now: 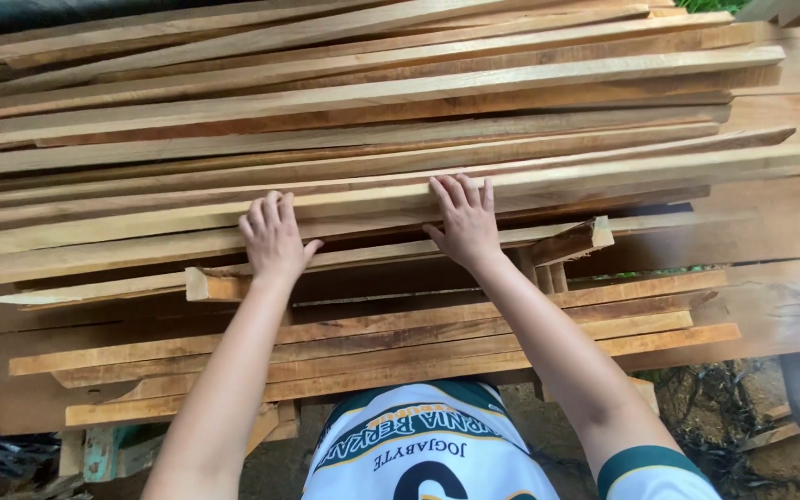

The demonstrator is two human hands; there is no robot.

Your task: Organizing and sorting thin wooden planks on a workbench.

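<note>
Both hands lie flat, fingers together, gripping nothing, on a long pale sawn wooden plank (372,199) atop a stack of rough timber slats (372,102): left hand (273,238), right hand (464,222) beside it.

Dark gap (391,278) under the top planks (372,139), short offcut (571,241) at its right end.

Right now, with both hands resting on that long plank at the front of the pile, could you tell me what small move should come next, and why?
Probably curl the fingers over the near edge for a firmer grip before pulling. Both the left hand and the right hand lie flat on the plank, palms down, not closed around it. The plank sits among other loose planks in the stack, so a flat-handed tug might slip.
</note>
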